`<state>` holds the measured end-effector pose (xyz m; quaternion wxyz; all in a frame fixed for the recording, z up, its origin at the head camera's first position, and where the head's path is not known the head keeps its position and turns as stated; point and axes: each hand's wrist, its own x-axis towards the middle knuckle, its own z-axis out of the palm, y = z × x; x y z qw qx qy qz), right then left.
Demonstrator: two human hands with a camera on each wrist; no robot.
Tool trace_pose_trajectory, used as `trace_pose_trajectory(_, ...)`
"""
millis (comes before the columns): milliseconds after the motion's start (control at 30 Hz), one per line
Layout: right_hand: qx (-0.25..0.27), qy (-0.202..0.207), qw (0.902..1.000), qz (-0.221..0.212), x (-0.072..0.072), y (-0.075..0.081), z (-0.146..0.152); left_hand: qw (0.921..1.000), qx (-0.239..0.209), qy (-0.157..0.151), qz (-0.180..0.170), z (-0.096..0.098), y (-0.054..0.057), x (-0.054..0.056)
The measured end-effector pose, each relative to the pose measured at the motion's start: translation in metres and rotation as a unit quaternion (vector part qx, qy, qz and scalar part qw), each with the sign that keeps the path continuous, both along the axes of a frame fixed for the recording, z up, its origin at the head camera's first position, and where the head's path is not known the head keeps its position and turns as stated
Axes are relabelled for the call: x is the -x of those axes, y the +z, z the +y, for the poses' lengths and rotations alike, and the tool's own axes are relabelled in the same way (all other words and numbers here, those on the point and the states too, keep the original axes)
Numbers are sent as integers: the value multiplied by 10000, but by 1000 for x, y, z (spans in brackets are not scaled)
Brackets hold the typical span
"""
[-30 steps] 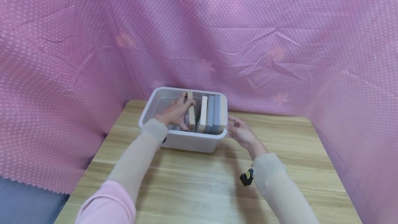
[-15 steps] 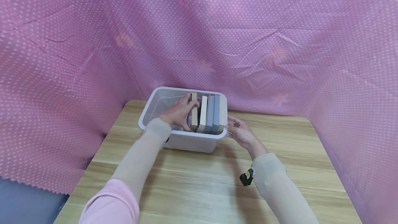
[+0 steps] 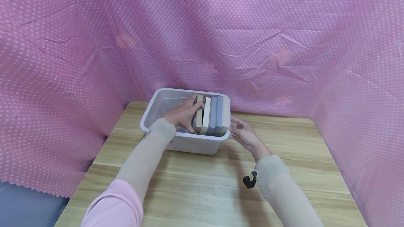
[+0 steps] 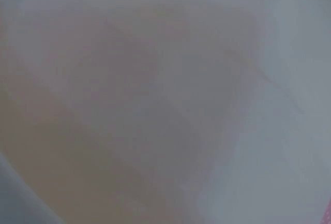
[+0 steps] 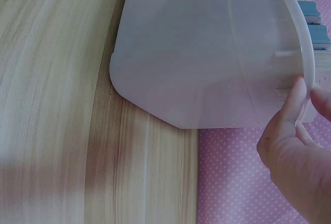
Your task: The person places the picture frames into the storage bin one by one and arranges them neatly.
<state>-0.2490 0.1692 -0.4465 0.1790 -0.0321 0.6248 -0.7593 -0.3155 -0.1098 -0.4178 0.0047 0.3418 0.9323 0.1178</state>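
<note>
A white plastic storage bin (image 3: pixel 192 145) stands on the table, with several books upright in its right part. My left hand (image 3: pixel 182 114) reaches inside and grips a thick book with tan page edges (image 3: pixel 199 116), thumb at its near end and fingers over its far part. That book stands against a cream-edged book (image 3: pixel 206 115). Two blue-grey books (image 3: pixel 213 116) and a pale one (image 3: pixel 225 113) follow to the right. My right hand (image 3: pixel 247 136) pinches the bin's right rim between thumb and fingers, plain in the right wrist view. The bin's translucent wall (image 4: pixel 181 100) fills the left wrist view, blurred.
The wooden table (image 3: pixel 202 188) extends in front of the bin and to its right. Pink dotted cloth (image 3: pixel 202 38) hangs behind and on both sides, close to the bin's back. A small black device (image 3: pixel 250 179) sits at the right wrist.
My left hand has moved right inside the bin with the tan-edged book, closing the gap to the cream-edged book. The right hand stays at the rim.
</note>
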Motion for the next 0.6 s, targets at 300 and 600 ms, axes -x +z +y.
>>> trace_pose_trajectory(300,159,90,9998,75,-6,-1,0,9999,49,-148,74,-2,-1,-4)
trace_pose_trajectory(600,142,36,9999,16,-11,1,-2,9995,-33,-310,-90,-3,-3,-8)
